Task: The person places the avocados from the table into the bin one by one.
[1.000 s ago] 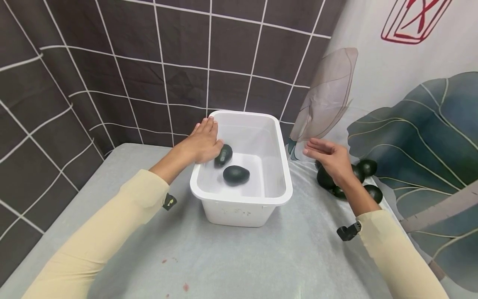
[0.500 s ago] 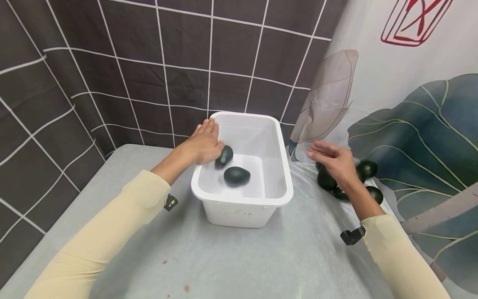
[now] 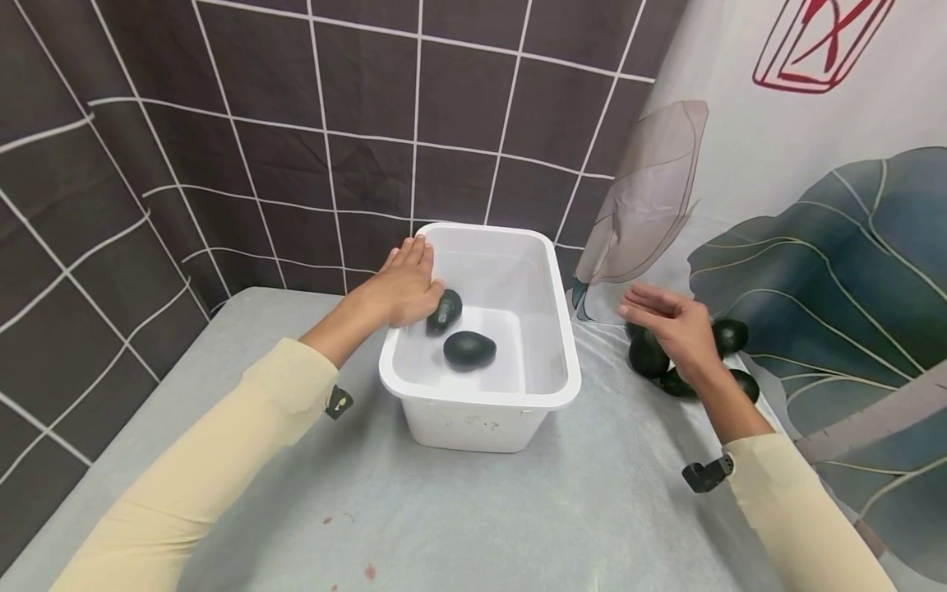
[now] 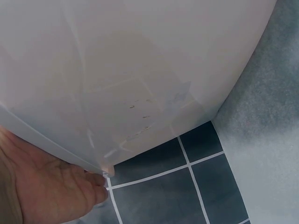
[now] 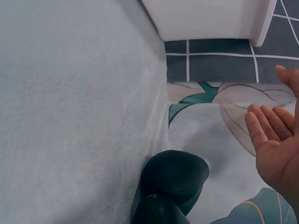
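My left hand (image 3: 405, 284) lies flat across the left rim of a white plastic tub (image 3: 473, 400), fingers stretched toward the back. In the left wrist view, the palm (image 4: 51, 191) shows just under the tub's rim. Inside the tub lie two dark green avocados: one avocado (image 3: 445, 312) by the left wall, partly behind my thumb, and another avocado (image 3: 469, 349) in the middle of the bottom. Over a pile of several avocados (image 3: 648, 355) at the right hovers my right hand (image 3: 676, 325), palm turned toward the tub, holding nothing. It partly hides the pile.
A grey cloth (image 3: 459, 518) covers the table beneath the tub. Behind stands a dark curtain with white grid lines (image 3: 370, 164), meeting a white curtain with leaf prints (image 3: 806, 247) on the right, close to the avocado pile.
My right hand has drifted slightly right and down, toward the avocado pile. The left hand, the tub and the avocados stay as they were.
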`<state>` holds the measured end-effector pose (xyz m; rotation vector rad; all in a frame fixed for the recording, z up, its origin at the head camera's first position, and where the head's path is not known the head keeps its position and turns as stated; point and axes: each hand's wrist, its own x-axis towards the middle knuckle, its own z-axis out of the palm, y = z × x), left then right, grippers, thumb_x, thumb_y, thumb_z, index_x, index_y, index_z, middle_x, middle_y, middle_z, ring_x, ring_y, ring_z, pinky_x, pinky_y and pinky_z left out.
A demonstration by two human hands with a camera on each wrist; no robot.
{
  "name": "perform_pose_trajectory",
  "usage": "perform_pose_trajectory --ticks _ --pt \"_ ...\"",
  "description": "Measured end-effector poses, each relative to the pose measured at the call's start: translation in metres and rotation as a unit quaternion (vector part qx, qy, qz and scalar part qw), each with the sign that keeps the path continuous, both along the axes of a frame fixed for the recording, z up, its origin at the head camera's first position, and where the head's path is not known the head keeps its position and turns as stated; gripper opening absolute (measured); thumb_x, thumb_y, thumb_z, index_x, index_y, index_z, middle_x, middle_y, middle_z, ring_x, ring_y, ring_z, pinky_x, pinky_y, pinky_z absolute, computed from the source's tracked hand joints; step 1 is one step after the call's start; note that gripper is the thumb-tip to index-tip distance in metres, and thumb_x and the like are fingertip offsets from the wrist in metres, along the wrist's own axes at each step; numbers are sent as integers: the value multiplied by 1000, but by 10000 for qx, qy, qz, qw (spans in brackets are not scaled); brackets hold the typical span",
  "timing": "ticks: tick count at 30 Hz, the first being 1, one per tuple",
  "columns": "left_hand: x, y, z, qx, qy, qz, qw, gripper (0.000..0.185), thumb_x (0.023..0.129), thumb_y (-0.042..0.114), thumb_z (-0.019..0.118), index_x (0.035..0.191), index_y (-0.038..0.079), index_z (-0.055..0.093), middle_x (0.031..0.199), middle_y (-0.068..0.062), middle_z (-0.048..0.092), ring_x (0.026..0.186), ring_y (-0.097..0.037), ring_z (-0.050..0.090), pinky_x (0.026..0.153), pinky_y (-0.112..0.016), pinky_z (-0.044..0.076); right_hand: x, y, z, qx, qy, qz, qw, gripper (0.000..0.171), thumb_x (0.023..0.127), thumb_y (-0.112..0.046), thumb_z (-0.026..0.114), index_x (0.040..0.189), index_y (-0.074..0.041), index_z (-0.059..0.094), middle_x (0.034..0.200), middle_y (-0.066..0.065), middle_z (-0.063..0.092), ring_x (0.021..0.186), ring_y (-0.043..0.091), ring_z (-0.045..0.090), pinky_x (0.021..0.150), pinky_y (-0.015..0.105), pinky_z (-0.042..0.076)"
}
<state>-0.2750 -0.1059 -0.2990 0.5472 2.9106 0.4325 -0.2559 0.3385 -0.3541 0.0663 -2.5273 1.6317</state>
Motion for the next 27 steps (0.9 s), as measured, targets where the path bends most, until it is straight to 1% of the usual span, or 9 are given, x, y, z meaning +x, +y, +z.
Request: perform_pose_trajectory --ticks 4,6,8,12,16,22,27 --pt "-1 -1 -1 1 -7 6 10000 81 118 39 26 177 -10 0 188 -29 -11 178 -43 -11 147 -52 -6 2 3 -1 37 -91 -100 9999 74 102 -34 87 163 -1 59 124 -25 77 108 -18 73 96 3 55" --pt "-1 -1 -1 3 -8 3 10000 81 118 39 25 177 -10 0 188 -29 -12 178 -43 -11 147 -52 -6 3 5 -2 48 -126 -148 9998 74 102 -35 87 163 -3 59 123 -26 77 109 -19 72 96 2 55" --pt "-1 -1 -1 6 -5 -1 10000 81 118 39 25 177 -10 0 188 -29 -12 178 -43 -12 147 -52 -6 4 7 -3 21 -115 -165 9998 75 102 -35 87 163 -2 59 120 -29 76 108 -19 72 95 3 56" --pt "-1 -1 -1 14 -6 -5 10000 81 118 39 26 176 -10 0 188 -29 -12 178 -43 -12 147 -52 -6 5 9 -4 -306 -121 -112 9994 77 101 -28 88 163 4 55 114 -31 77 105 -17 75 93 4 58" --pt "-1 -1 -1 27 -5 -9 10000 81 118 39 26 176 -11 0 188 -29 -12 178 -43 -12 147 -52 -6 6 12 -5 -653 -134 -73 9977 80 99 -22 90 163 9 52 112 -28 79 104 -14 77 91 5 59" --pt "-1 -1 0 50 -1 -17 10000 81 118 39 26 176 -11 0 188 -29 -12 178 -43 -12 147 -52 -6 8 16 -8 -768 -80 -44 9970 80 98 -19 91 162 9 53 114 -27 81 105 -13 78 92 4 58" --pt "-1 0 -1 48 2 -11 10000 81 117 38 26 176 -12 1 188 -30 -11 178 -43 -11 147 -52 -5 11 20 -10 -861 -66 -24 9963 78 97 -17 92 162 6 55 115 -25 82 106 -12 78 92 5 58"
